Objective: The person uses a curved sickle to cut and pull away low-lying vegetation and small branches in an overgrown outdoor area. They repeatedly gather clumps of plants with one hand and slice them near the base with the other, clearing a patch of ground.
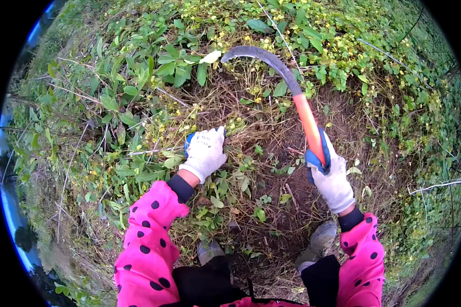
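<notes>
My right hand, in a white knit glove with a blue coated palm, is closed around the orange handle of a sickle. The dark curved blade reaches up and left over the plants, its tip close to a pale leaf. My left hand, gloved the same way, lies at a bunch of cut or pulled weeds left of the bare soil. Its fingers are curled and partly hidden beneath the glove's back, so I cannot tell whether they grip stems.
Low green plants with small yellow flowers grow across the top and right. Leafy weeds and dry stalks stand at the left. Brown soil with dry grass lies between my hands, above my two shoes. A pale twig sticks out at the right.
</notes>
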A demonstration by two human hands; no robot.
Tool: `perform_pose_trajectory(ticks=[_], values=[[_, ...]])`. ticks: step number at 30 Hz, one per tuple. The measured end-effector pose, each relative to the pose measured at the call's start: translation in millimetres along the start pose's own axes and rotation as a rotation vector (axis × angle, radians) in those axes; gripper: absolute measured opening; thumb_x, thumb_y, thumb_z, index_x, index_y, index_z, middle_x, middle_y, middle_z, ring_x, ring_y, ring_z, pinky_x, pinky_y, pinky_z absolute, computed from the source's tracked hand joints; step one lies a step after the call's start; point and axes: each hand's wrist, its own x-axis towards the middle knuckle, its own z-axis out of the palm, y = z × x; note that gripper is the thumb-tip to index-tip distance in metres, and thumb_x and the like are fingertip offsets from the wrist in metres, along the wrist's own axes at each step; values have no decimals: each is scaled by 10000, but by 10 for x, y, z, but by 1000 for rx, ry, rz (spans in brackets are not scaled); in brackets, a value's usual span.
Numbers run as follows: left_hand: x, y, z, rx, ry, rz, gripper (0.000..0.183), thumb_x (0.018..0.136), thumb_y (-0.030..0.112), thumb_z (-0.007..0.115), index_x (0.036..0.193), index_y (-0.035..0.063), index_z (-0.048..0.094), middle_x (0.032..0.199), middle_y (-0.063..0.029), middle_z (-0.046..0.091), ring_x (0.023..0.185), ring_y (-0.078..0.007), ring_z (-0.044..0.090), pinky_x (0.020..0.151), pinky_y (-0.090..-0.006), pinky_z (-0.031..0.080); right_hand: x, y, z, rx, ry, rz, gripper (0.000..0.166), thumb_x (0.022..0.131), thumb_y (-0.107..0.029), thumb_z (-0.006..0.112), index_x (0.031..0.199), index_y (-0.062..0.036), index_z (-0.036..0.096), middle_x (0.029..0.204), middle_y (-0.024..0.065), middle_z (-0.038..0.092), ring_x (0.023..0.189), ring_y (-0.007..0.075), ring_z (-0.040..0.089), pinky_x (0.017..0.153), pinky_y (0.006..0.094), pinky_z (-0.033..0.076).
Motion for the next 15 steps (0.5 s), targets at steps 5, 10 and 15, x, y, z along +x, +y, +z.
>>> perform_pose_trajectory(ticks=[5,10,15], values=[[474,225,-212,95,381,-129,903,627,178,741,1372,22,256,1232,-219,444,1134,-342,450,936,-400,388,1333,-362,654,392,-139,153,349,817,-78,576,1159,-35,518,646,38,552,457,105,502,416,276,444],[1304,-581,-397,411,479,-253,809,695,155,631,1378,-19,234,1358,-228,339,1260,-367,332,985,-442,329,1162,-50,935,111,-196,37,501,823,-130,597,1294,-70,435,753,84,593,533,128,553,465,284,486],[1572,-746,-299,112,241,-377,445,693,206,654,1041,-20,494,908,-196,639,891,-318,629,747,-388,506,1132,65,850,-20,-150,-23,555,816,-236,604,1306,-56,411,974,202,588,828,299,556,738,375,448]])
